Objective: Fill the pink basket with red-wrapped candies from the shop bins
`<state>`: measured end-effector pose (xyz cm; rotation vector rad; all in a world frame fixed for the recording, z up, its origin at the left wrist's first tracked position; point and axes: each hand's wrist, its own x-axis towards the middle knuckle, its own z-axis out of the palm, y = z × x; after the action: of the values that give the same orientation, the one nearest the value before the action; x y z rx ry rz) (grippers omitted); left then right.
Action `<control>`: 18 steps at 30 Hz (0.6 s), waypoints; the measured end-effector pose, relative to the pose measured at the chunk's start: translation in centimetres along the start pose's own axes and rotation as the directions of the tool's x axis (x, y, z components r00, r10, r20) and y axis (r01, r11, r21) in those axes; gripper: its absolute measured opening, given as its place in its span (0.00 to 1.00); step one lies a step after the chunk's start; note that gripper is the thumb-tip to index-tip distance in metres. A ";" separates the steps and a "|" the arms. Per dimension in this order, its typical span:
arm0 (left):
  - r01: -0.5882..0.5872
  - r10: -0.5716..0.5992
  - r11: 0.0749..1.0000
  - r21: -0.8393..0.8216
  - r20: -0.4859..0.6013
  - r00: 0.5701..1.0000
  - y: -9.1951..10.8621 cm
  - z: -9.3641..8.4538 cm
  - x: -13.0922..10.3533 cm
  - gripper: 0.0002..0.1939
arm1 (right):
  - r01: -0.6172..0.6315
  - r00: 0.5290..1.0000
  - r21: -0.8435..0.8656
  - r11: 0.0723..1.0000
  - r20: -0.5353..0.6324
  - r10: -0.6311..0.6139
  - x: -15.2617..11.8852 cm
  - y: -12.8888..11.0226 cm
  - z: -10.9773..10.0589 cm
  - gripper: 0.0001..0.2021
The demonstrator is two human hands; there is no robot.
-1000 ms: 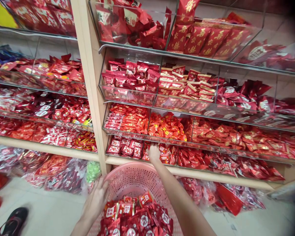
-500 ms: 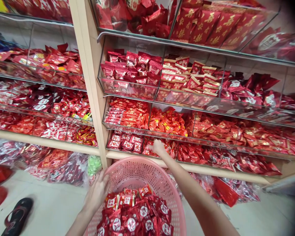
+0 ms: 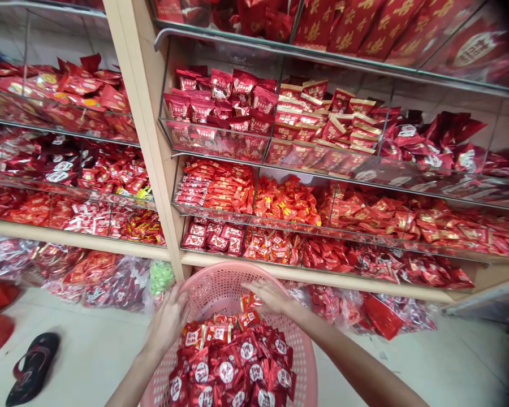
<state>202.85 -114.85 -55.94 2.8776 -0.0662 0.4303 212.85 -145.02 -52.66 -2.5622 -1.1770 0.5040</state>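
Note:
A pink perforated plastic basket (image 3: 305, 350) stands in front of me, holding a heap of dark red candy packets (image 3: 227, 371) with round white labels. Brighter red and gold packets (image 3: 214, 332) lie toward its far side. At the left rim, my left hand (image 3: 172, 314) holds the basket, fingers over the edge and thumb hidden. My right hand (image 3: 271, 295) is inside the far right rim, palm down with fingers stretched out. Just beneath those fingertips is a small red and orange packet (image 3: 250, 301), partly covered; whether it touches them is unclear.
Shelves with clear-fronted bins of red packets (image 3: 274, 246) rise beyond the basket. A wooden upright (image 3: 146, 135) divides them. Plastic bags of packets (image 3: 110, 280) lie under the lower ledge. A black flip-flop (image 3: 34, 367) is on the tiled floor at left.
My right hand has moved from the bottom shelf bin back and down into the basket. A red and orange packet now shows under its fingers. My left hand stays on the rim.

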 end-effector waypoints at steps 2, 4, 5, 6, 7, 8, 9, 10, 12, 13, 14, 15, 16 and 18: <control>-0.004 0.004 1.000 0.010 -0.004 1.000 -0.1 0.0 -0.1 0.17 | -0.021 0.995 0.019 1.000 0.101 0.019 0.2 -0.2 1.2 0.36; -0.009 0.009 1.000 0.016 -0.004 1.000 -0.2 0.1 -0.1 0.17 | -0.035 0.988 0.012 0.999 0.149 0.032 0.5 -0.4 1.9 0.37; -0.007 0.007 1.000 0.018 -0.004 1.000 -0.3 0.1 -0.1 0.18 | -0.031 0.987 0.006 0.999 0.160 0.030 0.6 -0.4 2.3 0.37; -0.005 0.005 1.000 0.018 -0.002 1.000 -0.3 0.2 -0.1 0.18 | -0.023 0.986 0.001 1.000 0.167 0.022 0.8 -0.4 2.6 0.39; -0.002 0.002 1.000 0.015 -0.001 1.000 -0.4 0.2 -0.1 0.18 | -0.011 0.985 0.001 1.000 0.173 0.010 0.9 -0.3 2.9 0.40; 0.002 -0.002 1.000 0.012 -0.002 1.000 -0.4 0.2 -0.1 0.18 | -0.001 0.984 0.005 1.000 0.180 0.000 1.0 -0.3 3.1 0.41; 0.005 -0.005 1.000 0.007 -0.005 1.000 -0.3 0.2 -0.1 0.17 | 0.004 0.982 0.014 1.000 0.187 -0.006 1.0 -0.2 3.4 0.41; 0.009 -0.009 1.000 0.002 -0.009 1.000 -0.3 0.2 -0.1 0.17 | 0.003 0.981 0.027 1.000 0.193 -0.008 1.0 -0.1 3.5 0.42; 0.010 -0.011 1.000 -0.007 -0.016 1.000 -0.2 0.1 -0.1 0.16 | -0.011 0.982 0.063 0.998 0.188 -0.001 0.9 0.0 3.5 0.41; 0.009 -0.009 1.000 -0.010 -0.018 1.000 -0.1 0.1 -0.1 0.16 | -0.024 0.984 0.080 0.997 0.179 0.009 0.7 0.1 3.4 0.40; 0.006 -0.006 1.000 -0.010 -0.018 1.000 -0.1 0.0 -0.1 0.16 | -0.035 0.985 0.097 0.995 0.172 0.018 0.6 0.1 3.2 0.38; 0.003 -0.003 1.000 -0.008 -0.017 1.000 -0.1 0.0 0.0 0.16 | -0.045 0.985 0.112 0.993 0.170 0.025 0.5 0.2 3.1 0.37; 0.001 -0.001 1.000 -0.005 -0.015 1.000 -0.1 0.0 0.0 0.16 | -0.053 0.984 0.127 0.990 0.174 0.031 0.5 0.2 3.0 0.36; -0.004 0.004 1.000 0.001 -0.010 1.000 -0.1 -0.1 0.0 0.15 | -0.066 0.980 0.152 0.986 0.197 0.035 0.6 0.1 3.0 0.36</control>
<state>202.83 -114.74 -55.91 2.8764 -0.0697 0.4461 211.98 -144.33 -55.51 -2.4557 -1.0864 0.8410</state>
